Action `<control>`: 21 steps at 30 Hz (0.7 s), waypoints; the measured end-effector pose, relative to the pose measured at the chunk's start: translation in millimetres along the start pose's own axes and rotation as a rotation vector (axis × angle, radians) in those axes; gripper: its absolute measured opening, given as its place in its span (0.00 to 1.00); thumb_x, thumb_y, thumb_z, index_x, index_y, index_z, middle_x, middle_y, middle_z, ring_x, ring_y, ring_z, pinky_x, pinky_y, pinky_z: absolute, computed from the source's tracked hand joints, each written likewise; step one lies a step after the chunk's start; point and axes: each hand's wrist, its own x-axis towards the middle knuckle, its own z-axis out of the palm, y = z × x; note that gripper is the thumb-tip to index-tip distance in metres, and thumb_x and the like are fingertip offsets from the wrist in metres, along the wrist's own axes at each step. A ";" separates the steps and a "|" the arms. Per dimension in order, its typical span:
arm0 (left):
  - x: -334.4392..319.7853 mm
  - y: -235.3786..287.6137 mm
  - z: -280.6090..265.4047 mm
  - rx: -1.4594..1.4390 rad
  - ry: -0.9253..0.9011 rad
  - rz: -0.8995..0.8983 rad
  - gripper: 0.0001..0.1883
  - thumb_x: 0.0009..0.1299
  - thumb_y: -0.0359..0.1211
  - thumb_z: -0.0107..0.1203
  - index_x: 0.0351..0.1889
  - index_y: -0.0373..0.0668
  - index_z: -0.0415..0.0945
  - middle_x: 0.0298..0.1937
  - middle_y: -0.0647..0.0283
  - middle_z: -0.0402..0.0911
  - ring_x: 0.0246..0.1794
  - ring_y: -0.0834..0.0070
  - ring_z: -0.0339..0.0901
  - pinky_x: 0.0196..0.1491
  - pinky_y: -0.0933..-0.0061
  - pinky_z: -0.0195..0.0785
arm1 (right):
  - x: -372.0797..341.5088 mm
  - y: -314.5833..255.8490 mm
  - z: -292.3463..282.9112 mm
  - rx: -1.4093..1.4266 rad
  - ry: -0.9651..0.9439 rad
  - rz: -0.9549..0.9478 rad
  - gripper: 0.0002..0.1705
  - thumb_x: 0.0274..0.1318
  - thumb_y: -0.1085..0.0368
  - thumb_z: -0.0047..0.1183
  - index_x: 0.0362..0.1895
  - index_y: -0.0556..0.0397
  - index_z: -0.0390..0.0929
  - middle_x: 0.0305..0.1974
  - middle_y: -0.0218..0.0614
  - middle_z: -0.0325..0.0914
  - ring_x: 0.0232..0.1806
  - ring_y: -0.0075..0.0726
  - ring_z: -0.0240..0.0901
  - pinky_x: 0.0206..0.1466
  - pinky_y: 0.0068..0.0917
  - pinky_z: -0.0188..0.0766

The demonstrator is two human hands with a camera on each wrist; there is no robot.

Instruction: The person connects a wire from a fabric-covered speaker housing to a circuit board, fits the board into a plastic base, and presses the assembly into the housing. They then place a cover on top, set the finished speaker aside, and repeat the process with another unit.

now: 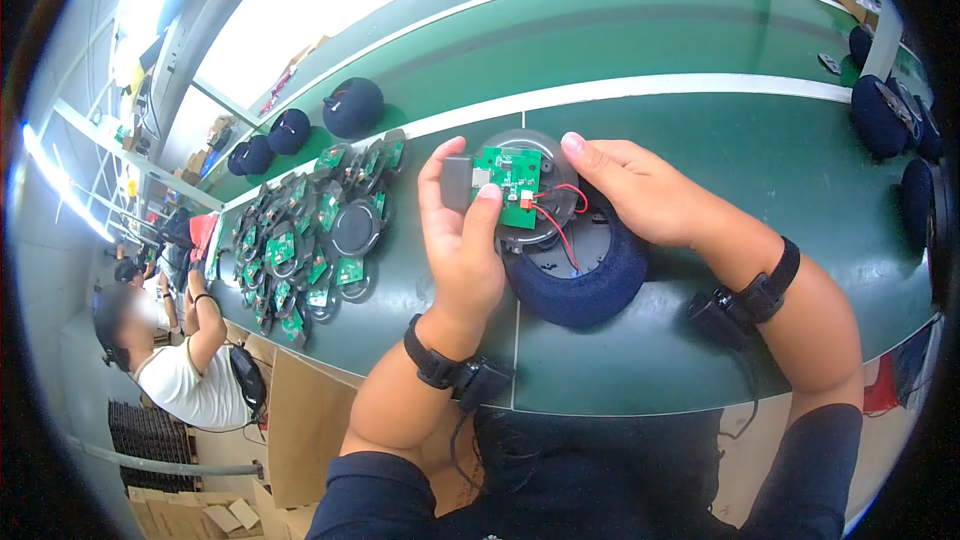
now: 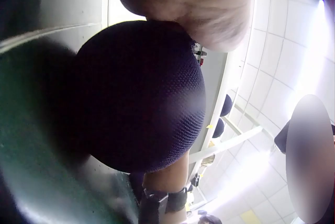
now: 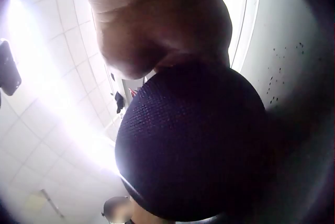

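Note:
In the head view my left hand pinches a dark round base carrying a green circuit board, the thumb lying on the board and the fingers behind its left edge. My right hand holds the right side of that base, thumb at the rim and the other fingers hidden. Red wires run from the board down into a navy fabric-covered round housing, which stands on the bench with its opening towards me. Both wrist views show this housing close under the palms; the board is hidden there.
A heap of similar round bases with green boards lies left on the green bench. Navy fabric balls stand behind the heap, with more housings at the right edge. Another person sits at the left.

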 end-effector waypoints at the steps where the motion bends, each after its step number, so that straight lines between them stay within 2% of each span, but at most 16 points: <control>1: -0.4 1.3 1.8 -0.012 -0.005 -0.008 0.29 0.72 0.25 0.50 0.71 0.40 0.56 0.58 0.53 0.75 0.54 0.69 0.78 0.58 0.66 0.73 | 0.4 0.8 -0.9 0.000 0.001 -0.001 0.32 0.80 0.45 0.31 0.52 0.59 0.79 0.45 0.29 0.81 0.46 0.19 0.71 0.55 0.25 0.70; 8: -2.2 2.8 2.8 -0.009 -0.017 -0.011 0.28 0.72 0.23 0.51 0.70 0.40 0.57 0.57 0.55 0.75 0.55 0.71 0.77 0.59 0.69 0.72 | 1.1 -3.4 -14.5 -0.161 0.036 0.012 0.36 0.79 0.42 0.32 0.43 0.61 0.82 0.39 0.31 0.81 0.42 0.23 0.72 0.53 0.27 0.71; 11: -2.9 2.1 1.3 0.087 -0.028 0.100 0.29 0.71 0.23 0.52 0.71 0.40 0.57 0.57 0.56 0.75 0.56 0.71 0.77 0.59 0.69 0.71 | 0.5 -3.6 -22.9 -0.217 0.096 0.035 0.37 0.78 0.42 0.32 0.39 0.61 0.82 0.36 0.33 0.80 0.41 0.27 0.73 0.53 0.28 0.71; 14: -4.4 11.8 2.6 0.039 -0.079 0.117 0.29 0.70 0.24 0.55 0.69 0.39 0.61 0.57 0.56 0.76 0.56 0.71 0.77 0.59 0.69 0.71 | 2.0 -8.5 -26.3 -0.185 0.115 0.037 0.37 0.78 0.42 0.32 0.39 0.62 0.82 0.36 0.34 0.80 0.42 0.28 0.73 0.53 0.29 0.71; 16: -7.1 12.5 -3.8 -0.006 -0.153 0.057 0.26 0.70 0.23 0.58 0.66 0.38 0.66 0.57 0.57 0.77 0.58 0.71 0.77 0.60 0.67 0.70 | 1.1 -11.2 -25.4 -0.150 0.110 0.035 0.37 0.78 0.42 0.33 0.40 0.62 0.82 0.36 0.35 0.81 0.42 0.29 0.74 0.53 0.30 0.71; 17: -7.4 11.6 -5.6 -0.011 -0.149 0.060 0.26 0.70 0.23 0.58 0.66 0.38 0.66 0.57 0.57 0.77 0.58 0.71 0.77 0.60 0.67 0.70 | 0.1 -14.9 -24.6 -0.132 0.011 -0.043 0.36 0.78 0.42 0.32 0.42 0.62 0.82 0.39 0.37 0.81 0.44 0.29 0.74 0.55 0.31 0.71; 18: -7.2 10.4 -7.1 0.045 -0.200 0.137 0.25 0.69 0.22 0.59 0.65 0.37 0.68 0.58 0.56 0.78 0.59 0.71 0.76 0.61 0.66 0.70 | -0.7 -19.3 -24.1 -0.114 -0.088 -0.120 0.36 0.78 0.42 0.32 0.44 0.62 0.82 0.41 0.38 0.82 0.45 0.30 0.75 0.56 0.31 0.71; 19: -6.8 9.7 -7.2 0.102 -0.250 0.215 0.24 0.69 0.21 0.59 0.63 0.37 0.70 0.58 0.56 0.79 0.60 0.70 0.76 0.62 0.65 0.70 | -2.6 -23.8 -23.3 -0.123 -0.092 -0.119 0.36 0.78 0.42 0.32 0.44 0.62 0.82 0.41 0.38 0.82 0.45 0.30 0.75 0.56 0.31 0.71; 21: -5.1 8.2 -3.6 0.044 -0.274 0.252 0.24 0.68 0.19 0.59 0.62 0.37 0.71 0.58 0.54 0.79 0.61 0.67 0.76 0.64 0.63 0.68 | -7.5 -29.5 -20.8 -0.188 -0.158 -0.151 0.35 0.77 0.41 0.34 0.48 0.61 0.82 0.46 0.39 0.83 0.49 0.32 0.75 0.60 0.32 0.69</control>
